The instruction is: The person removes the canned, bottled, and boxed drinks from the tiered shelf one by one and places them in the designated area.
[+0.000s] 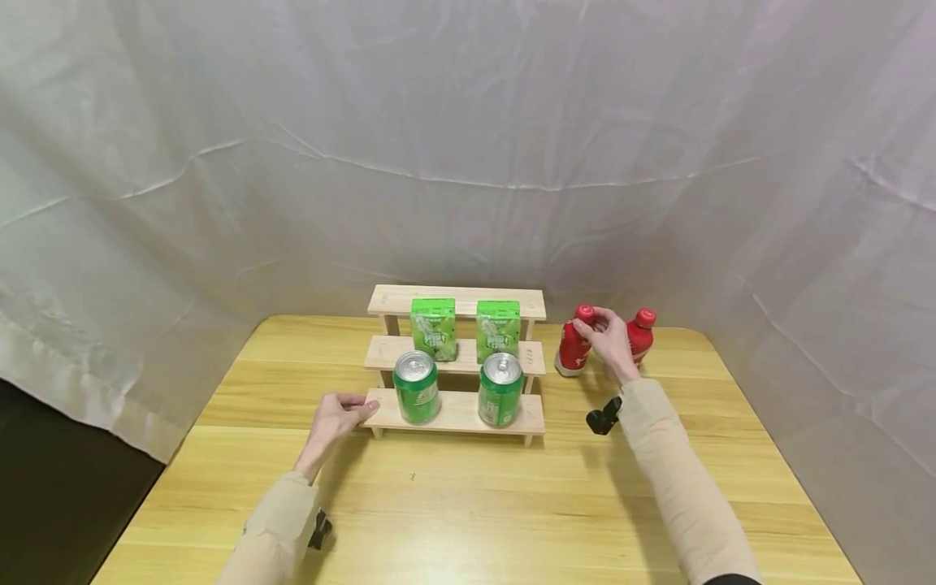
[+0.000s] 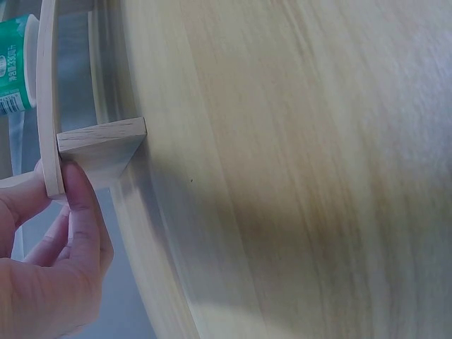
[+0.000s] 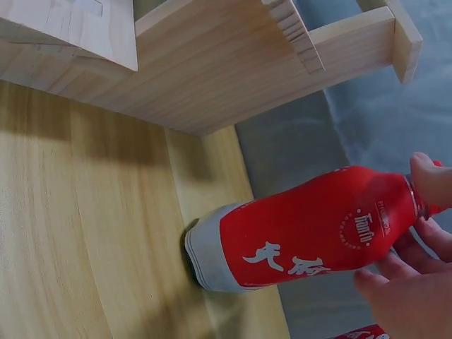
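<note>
A red bottle [image 1: 573,353], red-capped, lettered in white and pale at its base, is held near its cap, roughly upright, right of frame centre. At centre, a pale three-tiered wooden rack [image 1: 459,413] is stood upright on the worktop [image 1: 468,504], pinched at its lowest tier's left end.

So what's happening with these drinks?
A person's right grip holds a red bottle near its cap, beside the wooden rack, with another red bottle to the right. Whether the held bottle is lifted is unclear. The left grip pinches the end of the rack's lowest step, where two green cans stand. Two green cartons stand on the middle step.
</note>
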Demonstrator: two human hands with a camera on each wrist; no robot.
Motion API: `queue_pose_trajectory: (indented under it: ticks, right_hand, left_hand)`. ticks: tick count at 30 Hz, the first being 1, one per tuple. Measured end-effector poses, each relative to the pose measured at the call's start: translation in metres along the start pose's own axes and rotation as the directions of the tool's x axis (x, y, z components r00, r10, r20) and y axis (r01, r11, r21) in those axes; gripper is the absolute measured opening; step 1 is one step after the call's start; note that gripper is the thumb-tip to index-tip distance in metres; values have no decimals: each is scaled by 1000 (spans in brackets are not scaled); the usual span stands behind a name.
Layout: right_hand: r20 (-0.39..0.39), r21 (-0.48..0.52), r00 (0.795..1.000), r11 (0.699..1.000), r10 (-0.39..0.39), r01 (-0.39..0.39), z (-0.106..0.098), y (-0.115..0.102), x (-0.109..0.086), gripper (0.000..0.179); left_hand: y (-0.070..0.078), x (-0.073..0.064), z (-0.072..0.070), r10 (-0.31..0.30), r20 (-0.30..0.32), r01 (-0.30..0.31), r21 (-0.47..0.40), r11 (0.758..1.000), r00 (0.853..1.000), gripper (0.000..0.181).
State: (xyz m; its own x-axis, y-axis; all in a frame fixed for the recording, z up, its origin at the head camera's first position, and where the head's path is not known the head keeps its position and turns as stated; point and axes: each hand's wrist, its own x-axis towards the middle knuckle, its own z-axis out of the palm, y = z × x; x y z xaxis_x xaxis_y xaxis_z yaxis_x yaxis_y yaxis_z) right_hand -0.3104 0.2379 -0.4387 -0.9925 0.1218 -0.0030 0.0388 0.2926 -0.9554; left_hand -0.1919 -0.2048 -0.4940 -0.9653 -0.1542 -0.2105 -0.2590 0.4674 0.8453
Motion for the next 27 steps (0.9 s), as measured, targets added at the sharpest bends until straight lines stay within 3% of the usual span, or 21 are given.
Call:
queue_pose_trajectory:
  ticks: [5,10,14,17,21,27]
  right_hand:
    - [-90,-50,988,991,-125,121,3,-3,-3,73]
    - [-213,-79,945,968,-249,237,9,-12,-7,90]
    - [-216,-78,924,949,-315,305,12,-25,-11,94]
    - [-163,-72,922,936,-352,344,15,-36,-16,89]
    - [-35,-57,917,917,-397,395,21,-48,-23,80]
    - [167,4,888,901,-429,434,35,-61,-35,65]
  left_hand:
    - [0,0,0,-6,3,6,-2,1000,1000,45]
    - [0,-1,0,-9,4,9,2,1000,1000,46]
    - [0,0,0,-3,2,3,4,1000,1000,46]
    - [0,0,0,8,1,-8,3,1000,1000,46]
    - [1,0,0,18,0,-18,4,1000,1000,46]
    - [1,-2,0,17,0,-17,-5,1000,1000,46]
